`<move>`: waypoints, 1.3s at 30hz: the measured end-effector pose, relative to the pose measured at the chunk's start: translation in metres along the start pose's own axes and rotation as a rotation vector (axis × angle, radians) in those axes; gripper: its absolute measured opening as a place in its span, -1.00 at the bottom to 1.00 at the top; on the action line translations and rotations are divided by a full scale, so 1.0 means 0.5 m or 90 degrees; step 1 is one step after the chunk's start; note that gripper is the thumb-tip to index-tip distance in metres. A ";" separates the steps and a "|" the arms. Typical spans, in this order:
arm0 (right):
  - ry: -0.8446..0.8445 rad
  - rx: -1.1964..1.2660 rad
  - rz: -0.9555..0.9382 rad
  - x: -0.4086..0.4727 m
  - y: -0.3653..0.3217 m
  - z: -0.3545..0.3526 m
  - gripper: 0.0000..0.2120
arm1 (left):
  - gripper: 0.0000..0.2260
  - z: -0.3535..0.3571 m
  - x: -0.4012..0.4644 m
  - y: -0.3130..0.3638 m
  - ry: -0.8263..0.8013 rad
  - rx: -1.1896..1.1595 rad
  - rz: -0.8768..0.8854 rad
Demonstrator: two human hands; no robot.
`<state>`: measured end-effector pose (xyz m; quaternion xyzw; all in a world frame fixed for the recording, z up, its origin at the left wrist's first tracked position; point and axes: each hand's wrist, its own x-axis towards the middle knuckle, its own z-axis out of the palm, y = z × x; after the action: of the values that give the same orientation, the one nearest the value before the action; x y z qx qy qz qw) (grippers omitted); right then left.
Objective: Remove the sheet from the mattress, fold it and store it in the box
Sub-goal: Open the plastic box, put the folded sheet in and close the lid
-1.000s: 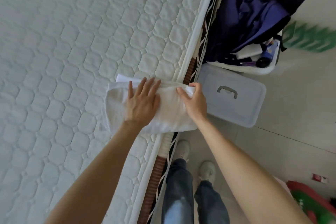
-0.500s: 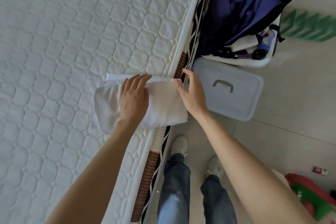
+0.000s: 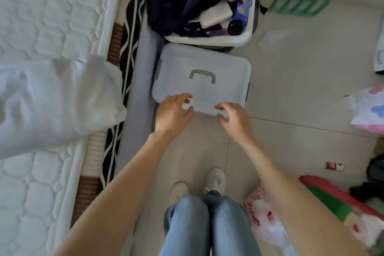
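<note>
The sheet lies as a folded white bundle on the quilted mattress, at the mattress's right edge on the left side of the view, with one end hanging a little over that edge. The quilting is bare all around it, so stripping looks done, and the folding seems finished too, though the bundle is blurred and I cannot judge how tidy it is. What is left is the storing.

The box stands on the floor just right of the bed, its lid on and its grey handle lying flat, so it looks closed and has to be opened before the bundle can go in.

Both hands are over the box's near edge, well apart from the sheet. The left hand has its fingers spread and loosely curled at the near left corner of the lid; the right hand is likewise open and curled at the near rim. Neither grip has hold of anything that I can see; whether the fingertips touch the lid is unclear.
</note>
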<state>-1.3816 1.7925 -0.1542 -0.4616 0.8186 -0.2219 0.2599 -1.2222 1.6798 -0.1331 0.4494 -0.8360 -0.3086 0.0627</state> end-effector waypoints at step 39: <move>-0.057 -0.316 -0.246 0.095 0.322 0.235 -0.36 | -0.38 0.347 0.134 -0.297 -0.026 0.205 -0.004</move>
<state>-1.4314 1.8129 -0.3521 -0.6673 0.7326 -0.0406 0.1279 -1.2219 1.6464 -0.3686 0.4499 -0.8743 -0.1802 -0.0279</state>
